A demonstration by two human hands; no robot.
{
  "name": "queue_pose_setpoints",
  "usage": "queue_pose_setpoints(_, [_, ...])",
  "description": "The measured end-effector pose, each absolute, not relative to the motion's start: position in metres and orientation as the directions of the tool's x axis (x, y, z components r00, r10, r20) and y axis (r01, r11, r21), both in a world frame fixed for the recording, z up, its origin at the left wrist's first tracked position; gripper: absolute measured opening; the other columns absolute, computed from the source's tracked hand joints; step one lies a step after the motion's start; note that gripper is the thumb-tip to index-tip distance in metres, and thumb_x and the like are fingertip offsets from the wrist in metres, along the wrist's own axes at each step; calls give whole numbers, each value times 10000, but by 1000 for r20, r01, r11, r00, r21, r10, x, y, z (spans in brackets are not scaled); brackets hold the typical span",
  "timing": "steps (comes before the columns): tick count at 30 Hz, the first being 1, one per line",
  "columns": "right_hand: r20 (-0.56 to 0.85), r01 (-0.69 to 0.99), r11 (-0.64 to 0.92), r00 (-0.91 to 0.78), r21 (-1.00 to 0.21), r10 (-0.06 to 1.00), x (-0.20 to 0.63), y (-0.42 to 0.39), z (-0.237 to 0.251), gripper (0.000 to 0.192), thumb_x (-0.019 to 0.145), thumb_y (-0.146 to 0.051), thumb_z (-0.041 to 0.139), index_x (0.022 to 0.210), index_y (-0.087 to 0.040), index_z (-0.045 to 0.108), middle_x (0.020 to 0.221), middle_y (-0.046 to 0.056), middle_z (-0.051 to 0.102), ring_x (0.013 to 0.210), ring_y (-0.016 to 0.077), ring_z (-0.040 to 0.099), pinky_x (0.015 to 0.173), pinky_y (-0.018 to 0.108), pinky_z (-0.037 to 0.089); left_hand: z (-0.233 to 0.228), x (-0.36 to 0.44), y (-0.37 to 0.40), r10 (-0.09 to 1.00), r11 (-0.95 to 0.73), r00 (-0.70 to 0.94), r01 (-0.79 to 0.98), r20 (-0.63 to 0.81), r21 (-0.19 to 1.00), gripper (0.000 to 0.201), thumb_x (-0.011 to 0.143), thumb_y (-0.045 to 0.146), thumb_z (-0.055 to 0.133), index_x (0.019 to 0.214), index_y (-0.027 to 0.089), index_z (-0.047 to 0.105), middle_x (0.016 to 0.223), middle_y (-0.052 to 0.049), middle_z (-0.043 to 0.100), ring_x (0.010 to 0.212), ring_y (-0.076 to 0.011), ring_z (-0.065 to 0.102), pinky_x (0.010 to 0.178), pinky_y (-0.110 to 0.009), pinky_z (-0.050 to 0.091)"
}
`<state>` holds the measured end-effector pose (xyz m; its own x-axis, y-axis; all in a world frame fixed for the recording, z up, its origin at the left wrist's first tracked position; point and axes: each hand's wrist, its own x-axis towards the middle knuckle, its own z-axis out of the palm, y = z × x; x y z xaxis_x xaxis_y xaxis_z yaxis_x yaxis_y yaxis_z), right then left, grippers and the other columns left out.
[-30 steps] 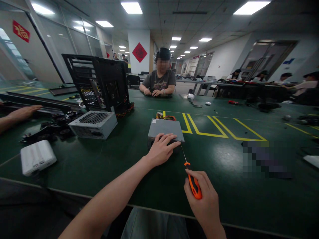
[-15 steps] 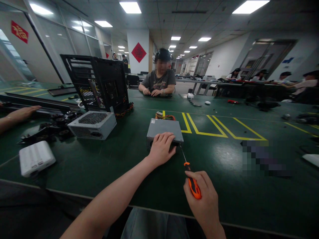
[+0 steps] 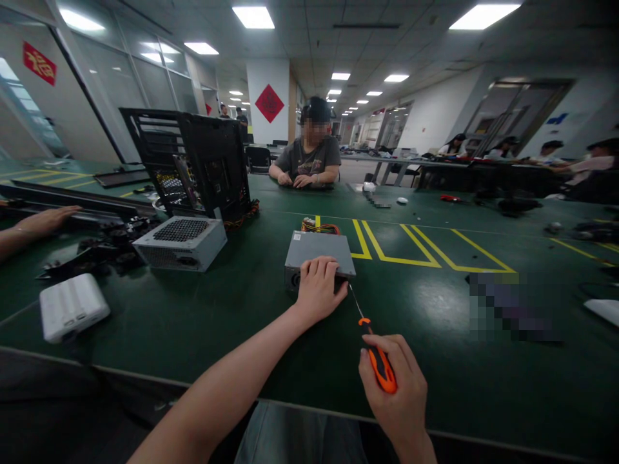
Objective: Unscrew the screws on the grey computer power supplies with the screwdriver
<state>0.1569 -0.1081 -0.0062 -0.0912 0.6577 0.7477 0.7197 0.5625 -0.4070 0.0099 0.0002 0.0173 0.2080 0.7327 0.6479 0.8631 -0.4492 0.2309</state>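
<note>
A grey power supply box [image 3: 319, 250] lies flat on the dark green table [image 3: 242, 309], with coloured wires at its far end. My left hand [image 3: 318, 289] rests on its near edge, fingers curled over the top. My right hand [image 3: 396, 393] grips the orange-and-black handle of a screwdriver [image 3: 374, 351]. The thin shaft points at the box's near right corner.
A second grey power supply [image 3: 181, 241] and an open black computer case [image 3: 193, 164] stand to the left. A white block [image 3: 72, 306] lies near the left edge. Another person's hand [image 3: 43, 219] rests at far left. A person sits across the table. Yellow lines mark the tabletop.
My left hand has slid slightly right along the box's near edge. My right hand with the screwdriver has dropped a little toward me.
</note>
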Motion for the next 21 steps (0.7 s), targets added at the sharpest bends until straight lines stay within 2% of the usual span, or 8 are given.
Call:
queue_pose_setpoints(10, [749, 711, 581, -117, -396, 653, 148, -111, -5, 173, 783, -159, 510, 951, -187, 540, 797, 29, 521, 714, 149, 530, 642, 296, 462, 26, -18, -10, 686, -574, 369, 804, 627, 155, 424, 810, 272, 488, 1222, 184, 437, 1280, -74, 491, 1199, -206, 409, 1010, -380, 276])
queue_pose_setpoints(15, [755, 699, 595, -119, -397, 645, 129, -111, 0, 177, 786, -146, 497, 955, -181, 539, 794, 30, 523, 710, 144, 526, 633, 290, 457, 29, -36, -8, 701, -513, 325, 848, 635, 133, 418, 823, 282, 474, 1233, 205, 464, 1299, -68, 495, 1213, -208, 417, 1051, -413, 216])
queue_pose_setpoints(21, [746, 700, 577, -94, -422, 659, 122, -105, 0, 165, 792, -144, 484, 945, -181, 534, 793, 30, 520, 721, 147, 525, 645, 295, 456, 27, -38, -4, 708, -503, 312, 852, 634, 143, 408, 826, 304, 481, 1225, 218, 483, 1286, -62, 510, 1198, -210, 430, 1013, -409, 259])
